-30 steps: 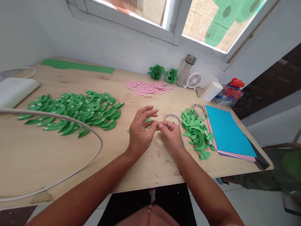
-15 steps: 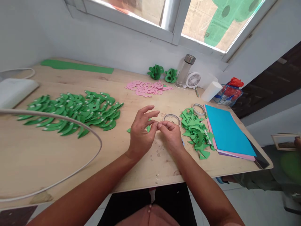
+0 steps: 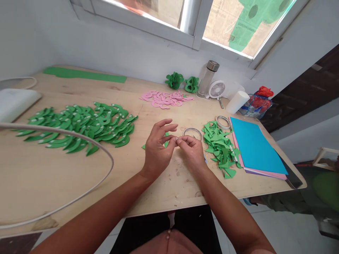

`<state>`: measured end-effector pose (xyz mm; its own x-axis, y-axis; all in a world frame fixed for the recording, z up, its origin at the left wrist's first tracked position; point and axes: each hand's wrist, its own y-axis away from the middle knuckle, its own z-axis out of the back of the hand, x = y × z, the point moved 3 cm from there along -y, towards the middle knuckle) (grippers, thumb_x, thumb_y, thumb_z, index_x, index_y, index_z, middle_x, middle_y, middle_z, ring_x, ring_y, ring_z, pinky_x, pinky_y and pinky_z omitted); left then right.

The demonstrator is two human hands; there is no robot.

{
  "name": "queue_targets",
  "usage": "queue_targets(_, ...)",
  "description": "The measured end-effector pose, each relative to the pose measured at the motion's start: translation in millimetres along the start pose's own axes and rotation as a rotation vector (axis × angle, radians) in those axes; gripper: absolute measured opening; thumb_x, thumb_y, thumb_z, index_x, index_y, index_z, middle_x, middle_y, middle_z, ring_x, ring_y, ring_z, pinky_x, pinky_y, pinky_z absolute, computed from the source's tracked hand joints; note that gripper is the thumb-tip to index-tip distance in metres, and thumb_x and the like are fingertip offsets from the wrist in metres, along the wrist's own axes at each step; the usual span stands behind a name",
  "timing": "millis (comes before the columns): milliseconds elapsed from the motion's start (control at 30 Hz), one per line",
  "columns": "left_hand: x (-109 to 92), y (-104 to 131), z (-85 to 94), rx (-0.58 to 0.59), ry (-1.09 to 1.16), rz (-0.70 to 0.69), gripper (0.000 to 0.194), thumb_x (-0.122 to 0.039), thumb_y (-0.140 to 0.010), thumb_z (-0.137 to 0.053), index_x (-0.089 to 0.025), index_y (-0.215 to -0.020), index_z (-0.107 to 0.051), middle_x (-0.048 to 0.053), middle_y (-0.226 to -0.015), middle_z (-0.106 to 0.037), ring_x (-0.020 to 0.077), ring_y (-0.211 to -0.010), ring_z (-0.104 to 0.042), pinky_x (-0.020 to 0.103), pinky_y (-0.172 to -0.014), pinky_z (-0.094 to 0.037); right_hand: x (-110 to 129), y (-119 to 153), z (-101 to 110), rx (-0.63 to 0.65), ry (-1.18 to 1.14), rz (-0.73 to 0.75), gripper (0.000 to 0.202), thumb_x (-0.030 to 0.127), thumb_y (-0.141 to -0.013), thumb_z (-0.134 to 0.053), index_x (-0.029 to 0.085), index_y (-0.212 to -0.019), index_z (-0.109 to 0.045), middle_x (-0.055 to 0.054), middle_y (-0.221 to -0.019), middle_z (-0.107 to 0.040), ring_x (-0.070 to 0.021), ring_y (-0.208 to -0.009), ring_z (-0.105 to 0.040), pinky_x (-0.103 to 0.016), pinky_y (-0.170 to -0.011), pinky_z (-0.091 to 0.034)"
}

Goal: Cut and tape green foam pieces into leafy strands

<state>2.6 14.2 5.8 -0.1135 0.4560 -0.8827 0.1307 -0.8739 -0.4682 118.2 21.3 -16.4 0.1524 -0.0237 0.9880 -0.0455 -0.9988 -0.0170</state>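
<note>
My left hand (image 3: 159, 146) and my right hand (image 3: 190, 148) meet over the table, fingertips touching. The left thumb and index finger are pinched, while its other fingers stretch out above. On the right, thumb and fingers are also pressed together. A tiny pale speck shows where the fingertips meet, too small to name. Under and behind my left hand lies a green paper piece (image 3: 166, 144), mostly hidden. Just behind my right hand a roll of tape (image 3: 192, 133) rests flat. Something blue peeks out beside the right wrist, largely covered.
Green cut shapes with pale tabs (image 3: 87, 128) spread at left, behind a white cable (image 3: 112, 164). Pink cutouts (image 3: 166, 99) and green paper balls (image 3: 174, 80) lie at the back. Green scraps (image 3: 221, 150), another tape roll (image 3: 223, 122) and blue sheets (image 3: 256, 146) are at right.
My hands keep the same pinch, fingertips together, with hardly any movement. The view has shifted slightly. At the far right edge, a pale frame beyond the table has moved.
</note>
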Motion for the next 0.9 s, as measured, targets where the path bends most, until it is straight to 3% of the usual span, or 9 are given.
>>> queue_targets(333,10.9,-5.1,-2.6,-0.019,0.317,0.228,0.031,-0.012,-0.067,-0.064,-0.021,-0.097,-0.064,0.006,-0.121,-0.054,0.0161,-0.091,-0.062,0.025,-0.063,-0.057,1.2,-0.5,1.7,0.003,0.034,0.003,0.012,0.031,-0.067,-0.066,0.02,-0.064,-0.065,0.0,-0.063,-0.065,-0.0136,-0.061,-0.057,-0.027,-0.064,-0.046)
queue_targets(567,7.3,-4.9,-3.4,-0.026,0.369,0.356,0.033,-0.014,-0.065,-0.067,-0.019,-0.097,-0.063,0.007,-0.114,-0.059,0.0188,-0.093,-0.062,0.024,-0.058,-0.055,3.0,-0.3,1.4,-0.002,0.051,0.01,0.013,0.032,-0.067,-0.065,0.02,-0.063,-0.064,0.0,-0.062,-0.065,-0.0139,-0.06,-0.057,-0.027,-0.062,-0.044)
queue_targets(733,10.7,-5.5,-2.9,-0.031,0.402,0.436,0.032,-0.017,-0.064,-0.068,-0.018,-0.096,-0.063,0.004,-0.092,-0.064,0.0196,-0.092,-0.063,0.029,-0.067,-0.054,5.3,0.0,1.8,-0.004,0.079,0.017,0.013,0.032,-0.067,-0.065,0.02,-0.062,-0.064,0.0,-0.062,-0.064,-0.0137,-0.06,-0.055,-0.026,-0.061,-0.042)
queue_targets(900,10.5,-7.1,-1.2,-0.048,0.435,0.468,0.031,-0.019,-0.064,-0.069,-0.018,-0.094,-0.063,0.004,-0.089,-0.064,0.0185,-0.089,-0.064,0.03,-0.071,-0.053,7.3,0.7,1.5,-0.016,0.084,0.023,0.011,0.03,-0.066,-0.064,0.021,-0.062,-0.064,0.001,-0.062,-0.064,-0.0134,-0.059,-0.053,-0.027,-0.061,-0.042)
